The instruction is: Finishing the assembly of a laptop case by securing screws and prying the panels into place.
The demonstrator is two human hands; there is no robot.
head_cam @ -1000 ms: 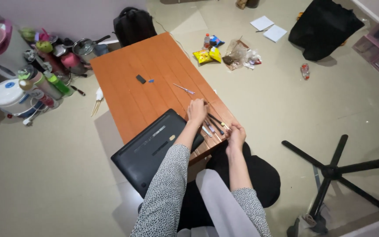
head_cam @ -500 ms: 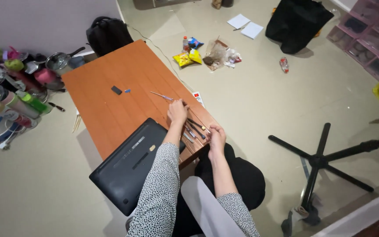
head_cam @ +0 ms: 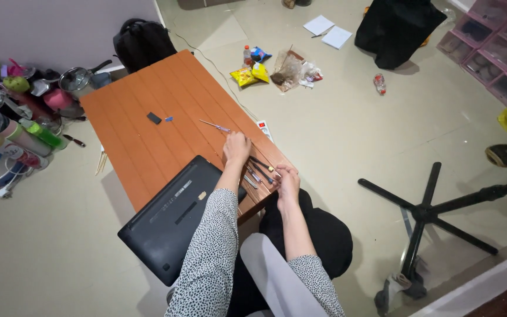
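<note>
Left hand [head_cam: 237, 147] lay flat, palm down, near the table's [head_cam: 142, 105] right edge, gripping nothing. Right hand [head_cam: 287, 181] curled over the small tools [head_cam: 259, 170] at the near right corner; its grip couldn't be told. The far half stood open.

A black backpack [head_cam: 143, 42] is seen against the wall beyond the orange desk [head_cam: 148, 94]. To the left, a clutter of bottles [head_cam: 27, 138], a steel pot [head_cam: 76, 77] and pink containers (tightly packed together) is gathered on the floor. Snack packets [head_cam: 250, 73] and a clear plastic bag [head_cam: 291, 70] are scattered near the desk's far corner. Two white papers [head_cam: 327, 30] are laid beside a black bag [head_cam: 397, 26]. Pink drawer units [head_cam: 494, 41] are stacked at the upper right, and a black five-legged chair base [head_cam: 426, 211] is set on the floor at right.
</note>
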